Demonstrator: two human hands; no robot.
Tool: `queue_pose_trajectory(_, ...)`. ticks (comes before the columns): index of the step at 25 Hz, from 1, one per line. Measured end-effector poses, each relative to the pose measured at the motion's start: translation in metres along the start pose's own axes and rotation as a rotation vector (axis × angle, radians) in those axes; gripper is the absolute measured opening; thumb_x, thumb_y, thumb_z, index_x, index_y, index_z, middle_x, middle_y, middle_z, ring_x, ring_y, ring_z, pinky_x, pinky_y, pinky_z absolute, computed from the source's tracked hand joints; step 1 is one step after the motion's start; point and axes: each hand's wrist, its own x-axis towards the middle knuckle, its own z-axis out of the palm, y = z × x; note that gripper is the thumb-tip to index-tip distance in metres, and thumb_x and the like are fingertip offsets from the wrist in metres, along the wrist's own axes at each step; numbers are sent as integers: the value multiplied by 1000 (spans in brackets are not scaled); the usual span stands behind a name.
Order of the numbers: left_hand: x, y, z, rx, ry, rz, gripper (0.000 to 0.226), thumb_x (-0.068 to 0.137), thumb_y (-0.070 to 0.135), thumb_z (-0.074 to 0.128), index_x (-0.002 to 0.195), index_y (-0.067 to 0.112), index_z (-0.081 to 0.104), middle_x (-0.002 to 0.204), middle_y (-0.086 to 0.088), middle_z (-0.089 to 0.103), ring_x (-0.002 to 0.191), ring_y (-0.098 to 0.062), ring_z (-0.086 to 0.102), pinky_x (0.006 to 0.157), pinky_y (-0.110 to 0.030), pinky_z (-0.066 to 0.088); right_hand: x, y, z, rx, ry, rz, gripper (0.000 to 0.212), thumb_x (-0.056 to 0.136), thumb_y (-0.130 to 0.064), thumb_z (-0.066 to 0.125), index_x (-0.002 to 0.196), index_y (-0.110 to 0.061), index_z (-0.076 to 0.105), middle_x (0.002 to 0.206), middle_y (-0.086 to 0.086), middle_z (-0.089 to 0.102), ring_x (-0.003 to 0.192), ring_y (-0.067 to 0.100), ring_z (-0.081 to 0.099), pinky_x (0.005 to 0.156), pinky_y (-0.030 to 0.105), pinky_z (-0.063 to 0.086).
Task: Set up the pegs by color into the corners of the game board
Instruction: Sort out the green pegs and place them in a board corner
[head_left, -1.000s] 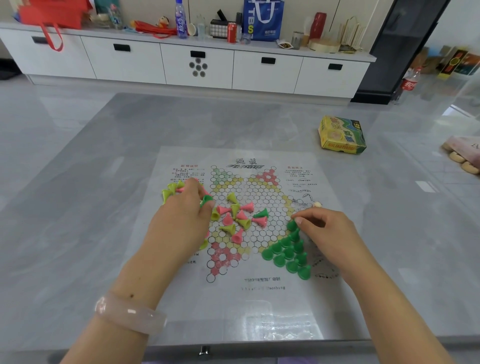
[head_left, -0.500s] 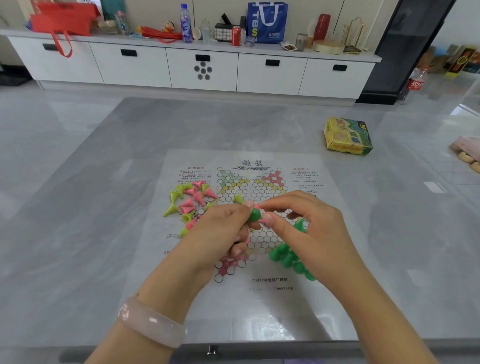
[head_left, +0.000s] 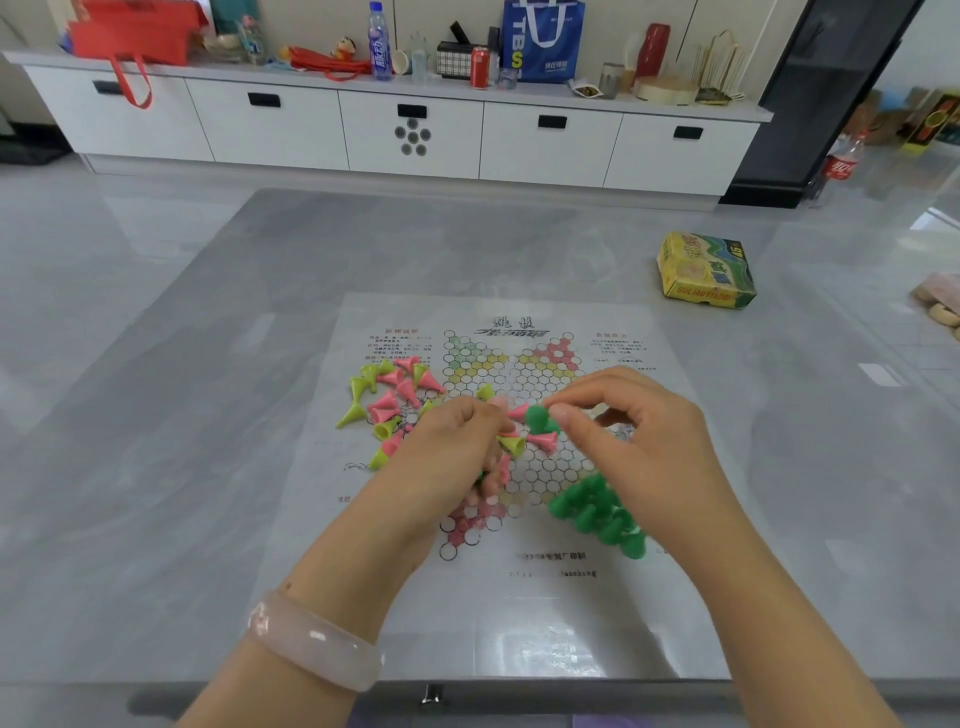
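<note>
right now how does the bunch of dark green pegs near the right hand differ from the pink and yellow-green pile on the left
The dark green cone-shaped plastic pegs stand upright, packed together on the board's near right corner; the pink and yellow-green cone-shaped plastic pegs mostly lie tipped over in a loose scatter at the board's left side. The green group is one colour; the left pile mixes two. Both sit on the printed paper game board and share the same cone shape.

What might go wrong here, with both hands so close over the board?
The right hand pinches a green peg by its tip; it may slip and fall among the loose pink and yellow pegs. The right wrist hangs just above the standing green pegs and might topple them.
</note>
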Motion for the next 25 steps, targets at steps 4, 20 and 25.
queue_pose_trajectory(4, 4, 2, -5, -109, -15, -69, 15, 86, -6, 37, 84, 5, 46, 65, -6, 48, 51, -15, 50, 48, -22, 43, 7, 24, -11, -30, 104, 216, 15, 80, -18, 65, 70, -28, 66, 90, -19, 58, 87, -7, 53, 77, 1, 34)
queue_pose_trajectory(20, -1, -1, -11, -13, -50, 70, 20, 92, 28, 48, 78, 15, 54, 57, 5, 60, 41, -4, 43, 39, -13, 35, 6, 42, -4, -365, -29, 384, 8, 81, -23, 64, 74, -25, 69, 127, -1, 51, 125, 21, 36, 106, 42, 30)
queue_pose_trajectory(25, -1, 0, -11, 9, -34, 69, 25, 93, 31, 46, 75, 15, 52, 58, 3, 59, 40, -5, 42, 39, -13, 35, 5, 41, -4, -367, -33, 392, 7, 81, -23, 64, 75, -24, 69, 125, -3, 52, 123, 20, 39, 104, 41, 31)
